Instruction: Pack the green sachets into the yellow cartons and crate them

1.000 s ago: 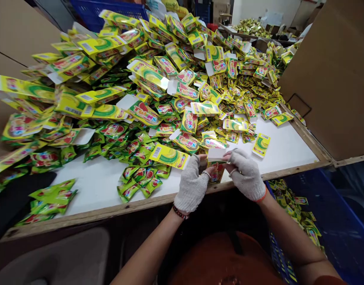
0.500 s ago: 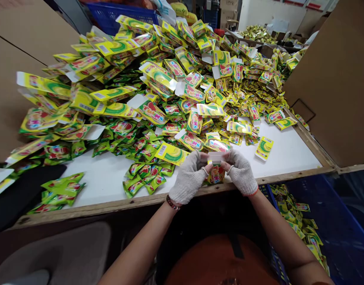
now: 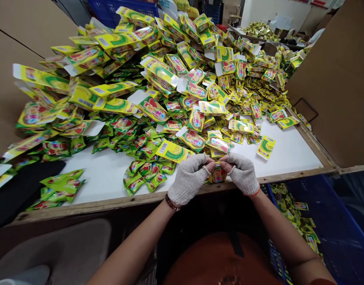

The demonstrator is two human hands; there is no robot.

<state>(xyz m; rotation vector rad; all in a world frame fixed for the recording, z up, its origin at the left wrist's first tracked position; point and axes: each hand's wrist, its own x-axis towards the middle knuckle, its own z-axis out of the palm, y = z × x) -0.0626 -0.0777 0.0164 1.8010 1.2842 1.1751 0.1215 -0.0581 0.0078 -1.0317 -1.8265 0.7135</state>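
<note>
Both hands wear white knit gloves with bare fingertips and meet at the table's front edge. Between them stands a small yellow-and-green printed candy box point(image 3: 218, 175), its lower front showing under the fingers. My left hand point(image 3: 190, 176) pinches the box's top edge from the left. My right hand point(image 3: 241, 174) pinches the same edge from the right, the thumbs almost touching. Just left of my left hand lie a flat yellow box point(image 3: 174, 151) and a small heap of green candy packets point(image 3: 146, 174). Another yellow box point(image 3: 265, 148) lies to the right of my right hand.
A large pile of yellow boxes point(image 3: 153, 109) covers the white tabletop point(image 3: 106, 174), with small yellow packets point(image 3: 244, 95) at its right. Cardboard walls point(image 3: 333, 87) flank both sides. A blue crate point(image 3: 336, 221) holding packets stands below the table's right edge. A wooden rim point(image 3: 110, 204) borders the front.
The white top flap that showed between my hands has folded down out of sight. My fingertips have come closer together over the box's top.
</note>
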